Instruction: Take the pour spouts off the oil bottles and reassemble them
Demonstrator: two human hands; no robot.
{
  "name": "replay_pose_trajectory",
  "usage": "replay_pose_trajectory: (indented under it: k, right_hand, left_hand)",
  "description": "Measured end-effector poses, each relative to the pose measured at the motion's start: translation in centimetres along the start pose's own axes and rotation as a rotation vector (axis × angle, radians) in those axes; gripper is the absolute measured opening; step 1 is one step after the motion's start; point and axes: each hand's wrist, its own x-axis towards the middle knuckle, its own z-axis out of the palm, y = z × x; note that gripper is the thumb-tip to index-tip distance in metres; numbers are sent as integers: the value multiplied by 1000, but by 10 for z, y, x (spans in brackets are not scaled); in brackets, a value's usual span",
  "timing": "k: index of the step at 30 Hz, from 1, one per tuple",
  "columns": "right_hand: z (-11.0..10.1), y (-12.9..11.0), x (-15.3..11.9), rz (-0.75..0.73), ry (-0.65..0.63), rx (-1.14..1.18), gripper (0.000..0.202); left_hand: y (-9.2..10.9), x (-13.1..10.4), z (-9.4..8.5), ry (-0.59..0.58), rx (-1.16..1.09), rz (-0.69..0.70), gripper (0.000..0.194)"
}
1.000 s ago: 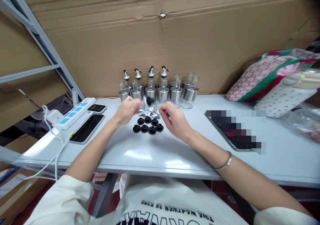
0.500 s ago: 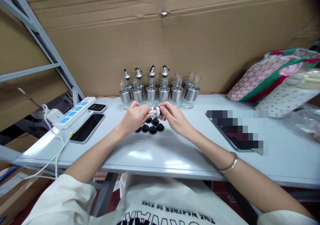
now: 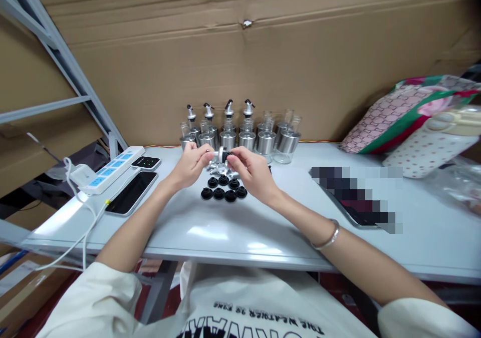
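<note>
My left hand [image 3: 194,163] pinches the silver end of a pourer top [image 3: 221,154] in front of the bottles. Closed on its black part, my right hand [image 3: 252,172] comes from the right. Below my hands, several black stoppers [image 3: 230,195] lie in two rows on the table. Silver pourer parts [image 3: 220,169] lie just behind them, partly hidden by my fingers. Glass bottles with steel sleeves [image 3: 266,140] stand in two rows at the back. Several back-row bottles carry silver pourers with black tips [image 3: 248,107].
On the left of the table [image 3: 180,238] are a power strip [image 3: 116,170], a small black device [image 3: 146,162], a phone [image 3: 131,193] and white cables. To the right are a dark, partly blurred phone [image 3: 349,198], a dotted bottle [image 3: 421,142] and a patterned bag [image 3: 383,117]. Cardboard stands behind.
Both hands have moved left and slightly up with the pourer top. More of the black stoppers and the silver parts behind them now show.
</note>
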Motion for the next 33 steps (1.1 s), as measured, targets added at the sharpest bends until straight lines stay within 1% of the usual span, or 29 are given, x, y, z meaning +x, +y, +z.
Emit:
replay_pose_trajectory:
  k: [4,8,11,13,15,16,17,18,20,21,22,23,26,28,30,33]
  right_hand:
    - [-4,9,3,-235,12,-223,26]
    - [-10,15,11,-412,-41,-358,24]
    - [-12,14,14,-493,-68,-404,21]
    - [-13,13,14,-532,-76,-421,18]
    - [-17,14,13,-578,-79,-419,14]
    - [-21,15,13,-593,-73,-411,11]
    - [-25,17,12,-595,-52,-402,9]
    - [-30,19,12,-579,-12,-393,9]
    - [-42,25,12,-491,126,-391,11]
    - [-47,28,11,-441,202,-391,13]
    - [-51,32,11,-403,247,-391,14]
    - [-53,35,11,-380,266,-392,15]
    - [-55,41,11,-384,210,-411,16]
    - [-53,41,10,-395,182,-435,16]
    - [-52,39,9,-410,182,-442,16]
    - [-50,36,8,-431,170,-437,17]
  left_hand:
    - [1,2,-4,-90,-244,-111,58]
    - [6,4,-9,-140,-461,-199,55]
    - [11,4,-11,-160,-562,-278,54]
    - [11,4,-11,-182,-613,-312,54]
    - [4,3,-12,-204,-644,-333,54]
    - [-2,2,-12,-196,-650,-347,54]
    - [-9,2,-13,-170,-643,-365,54]
    - [-17,2,-13,-112,-634,-402,54]
    - [-31,1,-10,105,-568,-456,52]
    - [-35,1,-6,187,-518,-470,49]
    - [-38,0,-1,209,-456,-474,46]
    - [-38,-1,6,187,-378,-466,43]
    - [-34,-6,30,-2,-72,-360,31]
    - [-31,-10,41,-122,83,-296,25]
    - [-32,-12,48,-177,164,-262,23]
    - [-36,-11,52,-183,214,-220,22]
